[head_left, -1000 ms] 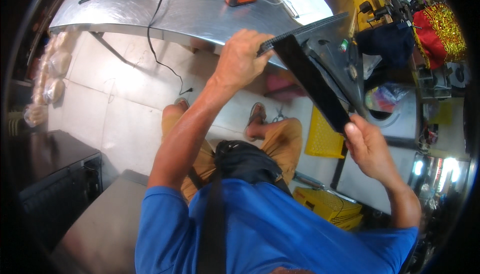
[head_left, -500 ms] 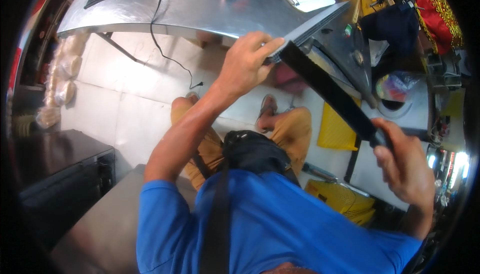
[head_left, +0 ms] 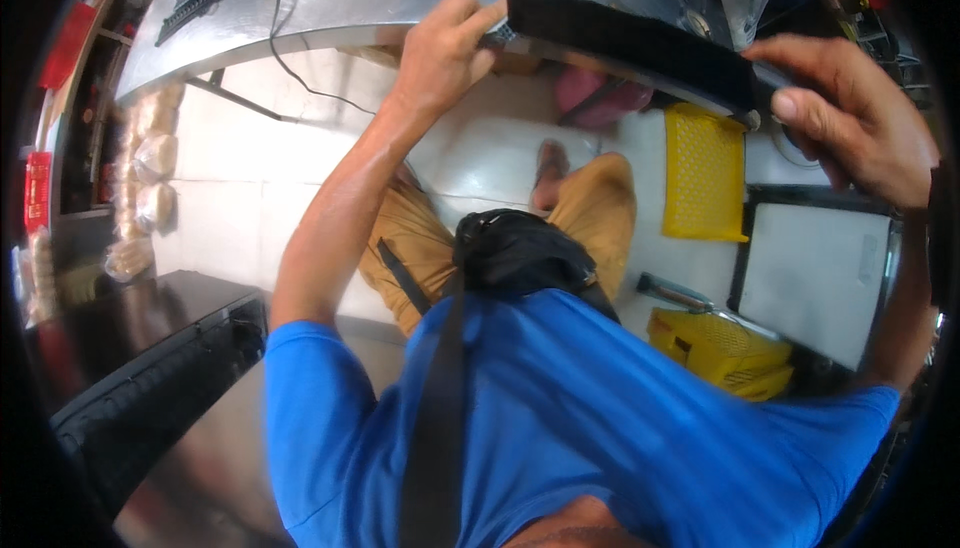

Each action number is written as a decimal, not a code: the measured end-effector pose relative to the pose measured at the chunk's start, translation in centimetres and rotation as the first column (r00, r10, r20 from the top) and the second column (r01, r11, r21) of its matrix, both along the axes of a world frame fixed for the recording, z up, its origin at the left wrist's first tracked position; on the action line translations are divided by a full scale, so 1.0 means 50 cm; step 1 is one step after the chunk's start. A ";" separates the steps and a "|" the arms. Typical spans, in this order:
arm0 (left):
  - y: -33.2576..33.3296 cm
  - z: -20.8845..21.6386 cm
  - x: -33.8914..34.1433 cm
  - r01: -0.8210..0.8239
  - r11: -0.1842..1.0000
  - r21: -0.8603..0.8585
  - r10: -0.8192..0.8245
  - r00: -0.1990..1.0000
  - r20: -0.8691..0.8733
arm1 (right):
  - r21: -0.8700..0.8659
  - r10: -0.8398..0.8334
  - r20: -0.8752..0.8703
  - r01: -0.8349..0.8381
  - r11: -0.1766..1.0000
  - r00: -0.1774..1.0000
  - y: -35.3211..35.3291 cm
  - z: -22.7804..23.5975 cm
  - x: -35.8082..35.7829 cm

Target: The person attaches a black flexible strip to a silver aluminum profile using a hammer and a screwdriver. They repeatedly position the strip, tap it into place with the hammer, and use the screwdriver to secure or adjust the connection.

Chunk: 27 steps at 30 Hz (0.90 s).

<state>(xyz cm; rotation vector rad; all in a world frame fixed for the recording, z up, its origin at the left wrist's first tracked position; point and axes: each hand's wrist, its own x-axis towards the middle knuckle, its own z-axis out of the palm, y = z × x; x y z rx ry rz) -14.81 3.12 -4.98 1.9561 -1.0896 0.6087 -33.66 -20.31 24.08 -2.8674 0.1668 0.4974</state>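
Head view, looking down past my own chest. I hold a long black flat panel [head_left: 640, 48] up in front of me, one end in each hand, above the near edge of the metal table [head_left: 330, 18]. Left hand [head_left: 440, 53]: fingers curled shut on the panel's left end, thumb and forefinger pinching its top corner, wrist bent back. Right hand [head_left: 850, 113]: fingers folded over the right end, thumb pressed against the lower edge; the grip looks closed, though the panel's tip is hidden behind the knuckles, so I cannot tell how much of it lies inside the palm. Key relation: the panel's long axis runs left to right across the view, dropping slightly toward the right hand, so it spans the gap between the two hands with its broad face toward me. Neither hand is nearer; both are touching it. My judgement: any turning of the piece would hinge about that long axis, with each hand acting as one end of it. Around: a black cable [head_left: 285, 58] hangs off the table, a yellow perforated crate [head_left: 705, 173] stands on the pale floor below the panel, a second yellow crate [head_left: 720, 348] sits lower right, a black bag [head_left: 520, 248] rests on my lap.
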 end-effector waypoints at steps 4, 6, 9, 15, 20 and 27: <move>-0.014 0.010 -0.023 -0.174 0.980 -0.101 0.154 0.971 -0.181 | 0.069 -0.104 -0.040 0.107 0.992 0.994 0.094 0.025 -0.018; -0.004 0.010 -0.037 -0.263 0.957 -0.122 0.230 0.946 -0.230 | 0.108 -0.042 -0.068 0.049 0.993 0.997 0.091 0.002 -0.016; 0.016 0.021 -0.048 -0.268 0.944 -0.191 0.136 0.846 -0.515 | 0.221 0.092 0.146 -0.123 0.968 0.985 0.045 -0.086 -0.031; 0.005 -0.003 -0.025 -0.180 0.941 -0.285 0.013 0.865 -0.502 | 0.327 0.026 0.457 -0.195 0.925 0.889 0.007 -0.303 -0.073; 0.047 -0.009 -0.031 -0.141 0.989 -0.036 0.133 0.976 -0.174 | -0.042 0.212 0.290 -0.209 0.977 0.933 0.029 -0.132 -0.081; 0.015 0.026 -0.012 -0.065 0.995 0.074 0.043 0.963 0.267 | -0.178 0.234 -0.011 -0.232 0.956 0.972 0.018 0.006 -0.037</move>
